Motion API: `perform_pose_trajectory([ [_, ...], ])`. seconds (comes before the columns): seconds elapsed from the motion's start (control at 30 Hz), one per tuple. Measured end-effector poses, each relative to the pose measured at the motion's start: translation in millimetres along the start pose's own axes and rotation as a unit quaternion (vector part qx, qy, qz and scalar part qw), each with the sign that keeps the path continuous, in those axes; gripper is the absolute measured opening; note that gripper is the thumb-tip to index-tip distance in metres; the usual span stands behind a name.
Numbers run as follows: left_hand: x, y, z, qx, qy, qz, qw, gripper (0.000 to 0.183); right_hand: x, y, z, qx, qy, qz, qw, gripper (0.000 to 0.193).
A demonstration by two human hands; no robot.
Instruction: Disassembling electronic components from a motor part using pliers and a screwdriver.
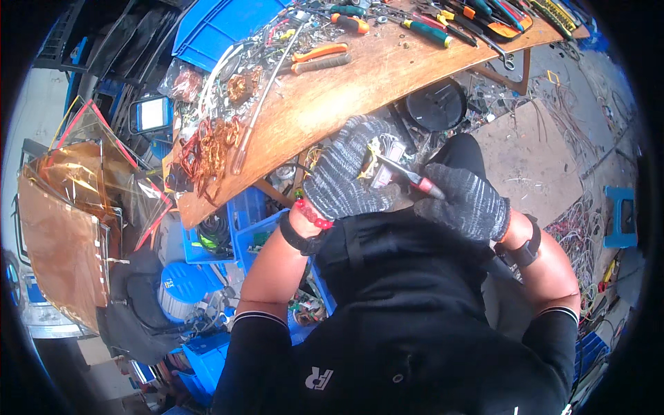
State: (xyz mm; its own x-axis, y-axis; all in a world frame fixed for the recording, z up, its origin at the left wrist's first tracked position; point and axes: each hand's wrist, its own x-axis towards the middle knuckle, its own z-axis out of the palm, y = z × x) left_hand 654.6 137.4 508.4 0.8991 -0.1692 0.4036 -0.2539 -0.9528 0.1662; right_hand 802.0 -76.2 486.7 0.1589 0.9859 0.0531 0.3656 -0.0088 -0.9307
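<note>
White component [382, 177] lies grasped in the left hand [346, 169]; the right hand [470, 204] clenches a red-handled tool [427, 185] over it. Lower-left of the left fingers [370, 126], a blue bin [194, 250] holds dark cables [218, 228].

Your left hand [346, 166] takes up room by the near edge of the wooden table [321, 104]; its bare middle lets you pass, but copper coils [213, 149] and a long screwdriver [268, 90] block its left end, hand tools [484, 22] its far right.
</note>
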Motion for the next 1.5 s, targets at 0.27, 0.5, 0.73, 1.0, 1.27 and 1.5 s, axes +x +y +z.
perform_pose_trajectory([
  [0.27, -6.9, 5.0, 10.1, 0.061, 0.077, 0.016, 0.995, 0.048, -1.1, -8.5, -1.1, -0.036, 0.021, -0.044, 0.998, 0.039],
  [0.5, -6.5, 29.1, 28.5, 0.142, 0.119, -0.044, 0.982, 0.041, 11.4, 1.2, 12.0, 0.139, 0.203, -0.059, 0.967, 0.029],
  [0.73, -2.8, -9.7, 15.6, 0.099, 0.121, -0.009, 0.988, 0.045, -2.0, 18.9, -29.5, 0.057, 0.243, -0.005, 0.968, 0.031],
  [1.0, -25.3, -27.0, 38.4, -0.697, 0.289, -0.274, 0.596, 0.073, 12.4, 19.3, -4.6, -0.007, 0.26, 0.011, 0.966, 0.029],
  [1.27, -37.6, -92.6, 22.0, -0.436, 0.336, -0.349, 0.758, 0.047, 36.5, 8.6, -7.6, 0.334, 0.128, 0.169, 0.918, 0.031],
  [1.5, -49.7, -160.4, 17.7, -0.008, 0.204, -0.264, 0.943, 0.025, 52.2, 0.0, 31.7, 0.517, 0.15, 0.118, 0.834, 0.023],
])
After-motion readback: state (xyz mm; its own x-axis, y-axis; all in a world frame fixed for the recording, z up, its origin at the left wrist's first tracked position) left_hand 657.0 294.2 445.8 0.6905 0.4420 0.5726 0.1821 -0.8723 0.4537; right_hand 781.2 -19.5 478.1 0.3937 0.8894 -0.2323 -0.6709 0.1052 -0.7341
